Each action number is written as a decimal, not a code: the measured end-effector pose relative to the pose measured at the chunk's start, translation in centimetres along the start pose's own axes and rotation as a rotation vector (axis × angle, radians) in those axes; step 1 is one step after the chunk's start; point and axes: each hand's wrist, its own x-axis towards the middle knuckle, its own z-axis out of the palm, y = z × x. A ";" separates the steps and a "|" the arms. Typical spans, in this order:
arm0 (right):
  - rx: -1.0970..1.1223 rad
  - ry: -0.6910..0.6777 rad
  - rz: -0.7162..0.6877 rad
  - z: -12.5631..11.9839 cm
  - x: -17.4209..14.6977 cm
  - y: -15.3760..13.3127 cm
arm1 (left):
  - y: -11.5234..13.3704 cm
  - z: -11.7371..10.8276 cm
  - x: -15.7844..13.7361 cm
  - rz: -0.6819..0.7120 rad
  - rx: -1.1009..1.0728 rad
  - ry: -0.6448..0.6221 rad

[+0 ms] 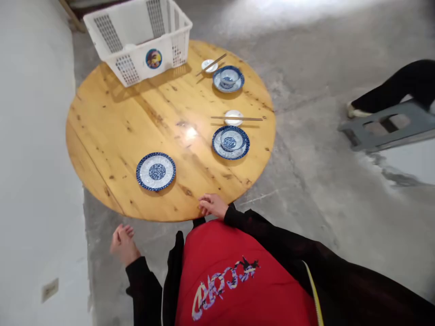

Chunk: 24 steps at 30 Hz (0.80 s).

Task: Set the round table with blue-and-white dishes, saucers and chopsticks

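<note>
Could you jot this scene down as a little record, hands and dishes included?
Table: round, wooden
Left hand: off the table's near edge, blurred; nothing seen in it
Right hand: at the near edge; nothing seen in it
Lone plate: blue-rimmed, on the table
Bowls: two, each on a blue-rimmed plate
Chopsticks: across two small white dishes
Basket: white, far side
</note>
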 end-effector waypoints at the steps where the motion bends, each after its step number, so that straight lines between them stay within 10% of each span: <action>1: -0.003 -0.008 -0.023 -0.6 -0.2 -0.1 | 0.1 0.3 -1.8 -0.005 -0.020 0.030; 5: -0.012 -0.056 -0.087 -3.7 -1.8 0.5 | 2.7 4.6 -9.4 0.046 -0.061 0.043; 11: -0.015 -0.082 -0.144 -13.7 -5.0 2.8 | 7.8 15.9 -22.9 0.270 0.018 -0.457; 17: 0.143 0.217 -0.146 -26.1 -8.7 9.0 | 8.4 24.6 -34.9 0.419 0.055 -0.906; 24: 0.249 0.200 0.008 -31.5 -9.5 13.2 | 7.5 25.4 -34.8 -0.064 -0.062 -0.513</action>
